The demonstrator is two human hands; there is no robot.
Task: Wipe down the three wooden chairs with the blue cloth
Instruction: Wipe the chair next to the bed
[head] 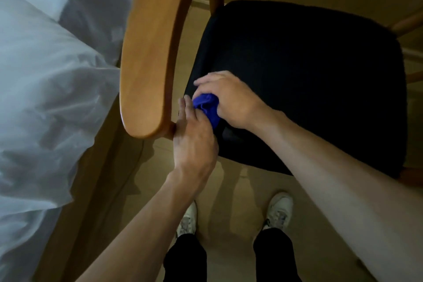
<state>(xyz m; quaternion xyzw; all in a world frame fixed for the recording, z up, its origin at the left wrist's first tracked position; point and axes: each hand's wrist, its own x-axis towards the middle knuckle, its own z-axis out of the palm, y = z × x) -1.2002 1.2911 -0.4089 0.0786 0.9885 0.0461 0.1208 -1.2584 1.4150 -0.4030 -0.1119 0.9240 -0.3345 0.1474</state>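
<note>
A wooden chair stands below me, its curved backrest (151, 52) at the left and its black seat cushion (309, 80) to the right. My right hand (231, 98) grips the bunched blue cloth (207, 106) at the seat's left edge, between backrest and cushion. My left hand (194, 137) lies right beside it with fingers stretched forward, touching the cloth and the near end of the backrest. What the cloth touches underneath is hidden by both hands.
A bed with white bedding (45, 98) and a wooden side rail (91, 185) runs along the left. My feet in white shoes (279, 210) stand on the beige floor just in front of the chair. Wooden parts of another chair (407, 23) show at the right edge.
</note>
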